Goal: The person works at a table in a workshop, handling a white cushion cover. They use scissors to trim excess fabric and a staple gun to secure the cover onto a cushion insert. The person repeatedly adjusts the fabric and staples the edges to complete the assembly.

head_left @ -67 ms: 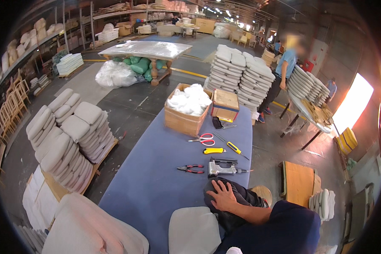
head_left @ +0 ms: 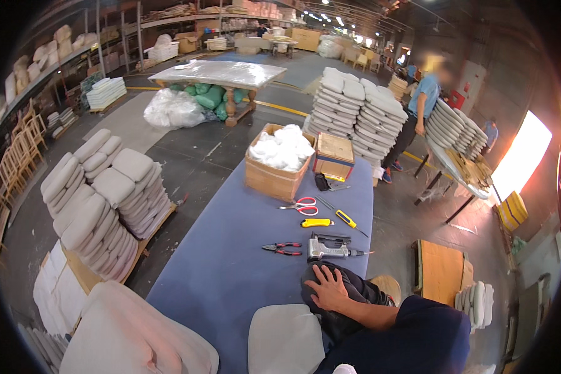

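Note:
My right hand [head_left: 328,288] lies spread and flat, palm down, on the knee of my black trousers [head_left: 346,321]; nothing is in it. My left hand does not show. A grey seat cushion [head_left: 285,340] lies on the blue-covered table [head_left: 218,262], left of my leg. Just beyond the knee is a silver staple gun [head_left: 328,249]. Near it are red-and-black pliers [head_left: 282,249], a yellow utility knife [head_left: 316,222], red-handled scissors [head_left: 300,206] and a yellow-handled screwdriver [head_left: 345,218]. A larger grey padded piece [head_left: 137,330] fills the lower left.
At the table's far end stand a cardboard box [head_left: 271,177] of white stuffing and a wooden box [head_left: 334,156]. Grey cushions are stacked on a pallet [head_left: 162,227] at left and beyond the table. A person in a blue shirt [head_left: 425,96] stands at the far right, beside another table [head_left: 455,165].

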Demonstrator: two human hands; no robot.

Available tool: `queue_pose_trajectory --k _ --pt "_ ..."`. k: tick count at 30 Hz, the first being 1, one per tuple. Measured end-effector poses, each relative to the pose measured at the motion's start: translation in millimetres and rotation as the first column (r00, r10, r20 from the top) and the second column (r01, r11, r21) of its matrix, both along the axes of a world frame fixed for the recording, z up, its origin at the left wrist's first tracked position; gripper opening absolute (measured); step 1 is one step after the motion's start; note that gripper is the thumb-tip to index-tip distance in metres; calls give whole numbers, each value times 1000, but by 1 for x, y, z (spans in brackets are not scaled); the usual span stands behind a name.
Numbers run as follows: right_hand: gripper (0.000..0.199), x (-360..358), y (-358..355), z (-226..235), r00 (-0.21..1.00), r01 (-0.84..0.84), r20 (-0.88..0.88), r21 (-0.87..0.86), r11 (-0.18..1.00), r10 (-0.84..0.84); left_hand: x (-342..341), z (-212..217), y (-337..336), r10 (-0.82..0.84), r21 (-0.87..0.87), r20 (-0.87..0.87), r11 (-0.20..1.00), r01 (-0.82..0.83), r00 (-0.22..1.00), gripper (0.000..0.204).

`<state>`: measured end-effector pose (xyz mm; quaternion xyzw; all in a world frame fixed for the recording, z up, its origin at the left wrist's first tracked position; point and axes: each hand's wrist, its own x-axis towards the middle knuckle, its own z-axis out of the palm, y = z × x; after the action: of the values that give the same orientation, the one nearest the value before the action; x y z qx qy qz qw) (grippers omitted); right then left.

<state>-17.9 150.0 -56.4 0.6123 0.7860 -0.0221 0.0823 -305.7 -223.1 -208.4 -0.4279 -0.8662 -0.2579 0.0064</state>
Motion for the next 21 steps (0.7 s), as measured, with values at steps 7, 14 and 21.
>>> queue_pose_trajectory --k 7,14,21 --pt "53 12 -8 -10 993 -72 -85 57 996 77 29 -20 -33 34 47 -43 998 -32 999 38" --pt "46 52 -2 -5 930 -246 -255 98 964 263 70 -30 -43 -27 85 -119 996 37 993 37" --pt "44 83 -7 -8 866 -370 -331 82 926 375 97 -22 -30 -83 97 -146 991 98 986 36"
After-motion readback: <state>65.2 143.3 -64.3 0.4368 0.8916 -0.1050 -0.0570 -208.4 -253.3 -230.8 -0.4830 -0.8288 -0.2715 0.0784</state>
